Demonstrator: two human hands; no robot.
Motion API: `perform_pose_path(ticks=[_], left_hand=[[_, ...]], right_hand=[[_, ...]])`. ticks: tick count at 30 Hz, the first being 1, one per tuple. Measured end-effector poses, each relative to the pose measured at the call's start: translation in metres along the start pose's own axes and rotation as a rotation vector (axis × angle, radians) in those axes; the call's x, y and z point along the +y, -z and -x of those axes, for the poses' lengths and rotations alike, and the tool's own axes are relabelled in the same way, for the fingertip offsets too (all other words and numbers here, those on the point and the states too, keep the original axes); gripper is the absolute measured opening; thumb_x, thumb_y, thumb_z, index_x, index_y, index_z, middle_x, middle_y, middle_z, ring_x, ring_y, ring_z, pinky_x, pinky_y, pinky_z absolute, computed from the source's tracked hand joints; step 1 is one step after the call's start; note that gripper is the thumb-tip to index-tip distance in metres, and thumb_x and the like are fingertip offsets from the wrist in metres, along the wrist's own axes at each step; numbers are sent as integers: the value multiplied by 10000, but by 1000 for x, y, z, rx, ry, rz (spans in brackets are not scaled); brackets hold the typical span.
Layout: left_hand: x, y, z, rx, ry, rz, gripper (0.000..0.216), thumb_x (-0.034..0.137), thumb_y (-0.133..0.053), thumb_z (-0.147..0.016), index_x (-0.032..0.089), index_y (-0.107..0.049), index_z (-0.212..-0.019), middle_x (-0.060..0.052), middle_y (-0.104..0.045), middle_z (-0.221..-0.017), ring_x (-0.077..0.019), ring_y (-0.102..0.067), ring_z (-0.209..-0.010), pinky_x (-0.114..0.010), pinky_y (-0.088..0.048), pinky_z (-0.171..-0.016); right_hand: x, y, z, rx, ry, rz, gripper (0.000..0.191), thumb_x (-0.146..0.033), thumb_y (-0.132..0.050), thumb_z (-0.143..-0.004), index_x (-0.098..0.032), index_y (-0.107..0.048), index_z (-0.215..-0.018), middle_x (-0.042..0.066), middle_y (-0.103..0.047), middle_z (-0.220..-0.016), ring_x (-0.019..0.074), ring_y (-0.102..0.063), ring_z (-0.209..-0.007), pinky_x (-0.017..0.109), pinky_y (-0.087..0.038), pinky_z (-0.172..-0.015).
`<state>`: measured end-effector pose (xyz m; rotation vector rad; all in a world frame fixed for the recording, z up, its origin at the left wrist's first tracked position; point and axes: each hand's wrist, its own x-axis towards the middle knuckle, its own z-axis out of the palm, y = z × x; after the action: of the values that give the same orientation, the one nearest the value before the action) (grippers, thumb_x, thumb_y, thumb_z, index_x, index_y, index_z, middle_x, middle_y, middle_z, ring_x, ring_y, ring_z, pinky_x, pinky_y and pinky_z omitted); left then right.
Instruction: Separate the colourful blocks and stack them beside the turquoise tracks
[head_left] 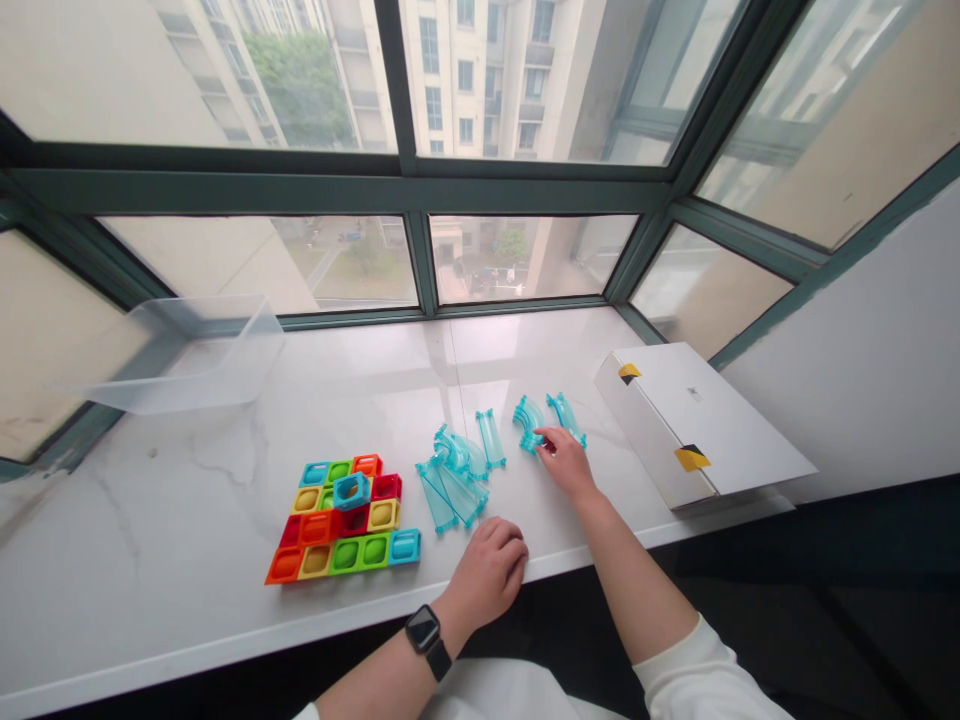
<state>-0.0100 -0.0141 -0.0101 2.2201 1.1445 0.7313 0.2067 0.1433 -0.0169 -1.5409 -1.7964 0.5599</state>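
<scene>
At the lower end of a curved translucent blue track piece [528, 415], my right hand [566, 460] has its thumb and fingers pinched on the piece, which lies on the white counter. Just to its right is another curved blue track piece [566, 416]. My left hand [487, 565], with a black watch on the wrist, rests at the counter's front edge, fingers curled in and no object showing in them. Above it lies a loose pile of blue track pieces [457, 470], straight and curved. One straight blue track piece [491, 438] lies between the pile and my right hand.
Colourful square blocks [345, 555] stand in rows on the left, with one blue block [351, 491] raised on top. A clear plastic bin [202, 390] sits at the back left. To the right is a white box [705, 420] with yellow-black tabs. Windows border the counter [187, 540].
</scene>
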Motion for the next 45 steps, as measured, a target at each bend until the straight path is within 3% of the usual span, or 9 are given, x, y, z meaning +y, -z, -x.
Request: perform_pose_path(ticks=[5, 11, 17, 21, 24, 30, 34, 40, 45], left_hand=[[-1, -1, 0, 9, -8, -1, 187, 157, -503, -992, 238, -671, -999, -82, -655, -1052, -245, -589, -1042, -454, -495, -982], [-2, -4, 0, 20, -30, -3, 156, 146, -530, -979, 228, -663, -976, -80, -658, -1042, -240, -588, -1034, -437, -483, -969], [-2, -4, 1, 44, -28, -6, 157, 142, -541, -975, 232, -669, -970, -82, -660, -1044, -241, -585, -1033, -433, -482, -968], [-4, -4, 1, 19, -23, 20, 206, 100, -491, -988, 225, -655, -981, -74, -669, -1045, -233, -579, -1035, -410, -485, -956], [-8, -5, 1, 17, -13, 43, 214, 96, -477, -1001, 222, -650, -989, -73, -675, -1046, -233, -579, -1035, -409, -484, -952], [-12, -10, 4, 44, 1, 94, 174, 260, -576, -1026, 212, -653, -878, -82, -692, -1019, -242, -598, -1016, -428, -491, -961], [-12, -8, 7, 67, -13, 127, 259, 254, -510, -1046, 214, -674, -849, -76, -697, -945, -225, -628, -961, -448, -465, -1041], [-13, 3, 19, 87, 88, 224, 290, 291, -507, -1040, 207, -685, -827, -71, -683, -888, -210, -619, -899, -350, -489, -841], [-25, 22, 42, 61, 190, 339, 327, 347, -525, -1038, 214, -696, -793, -47, -686, -820, -198, -621, -854, -325, -466, -813]], right_hand=[[-1, 2, -1, 0, 13, 17, 310, -241, -592, -859, -229, -751, -1125, 60, -708, -965, 205, -641, -788, 395, -551, -847], [-6, 6, 6, 43, 36, 27, 394, -261, -611, -877, -219, -694, -1259, 53, -661, -975, 184, -610, -754, 391, -568, -810], [-24, -7, 58, 236, -11, -98, 295, -321, -593, -956, -214, -692, -1213, 50, -630, -938, 180, -603, -724, 346, -584, -740], [-27, -26, 102, 167, -75, -175, 239, -321, -571, -969, -211, -724, -1116, 53, -669, -888, 205, -647, -750, 340, -582, -728], [-27, -36, 116, 123, -76, -173, 225, -310, -552, -975, -223, -739, -1066, 67, -708, -931, 213, -667, -778, 343, -573, -750], [-28, -41, 110, 148, -71, -162, 237, -307, -522, -984, -225, -743, -972, 77, -742, -944, 230, -693, -831, 355, -564, -777], [-27, -41, 109, 124, -39, -146, 238, -308, -521, -983, -227, -744, -969, 76, -750, -956, 233, -701, -855, 364, -562, -805], [-22, -41, 111, 139, -41, -119, 249, -328, -527, -976, -226, -753, -970, 79, -758, -964, 246, -704, -894, 383, -561, -848], [-24, -41, 113, 156, -76, -166, 261, -370, -540, -975, -224, -756, -988, 79, -766, -992, 243, -706, -894, 380, -567, -834]])
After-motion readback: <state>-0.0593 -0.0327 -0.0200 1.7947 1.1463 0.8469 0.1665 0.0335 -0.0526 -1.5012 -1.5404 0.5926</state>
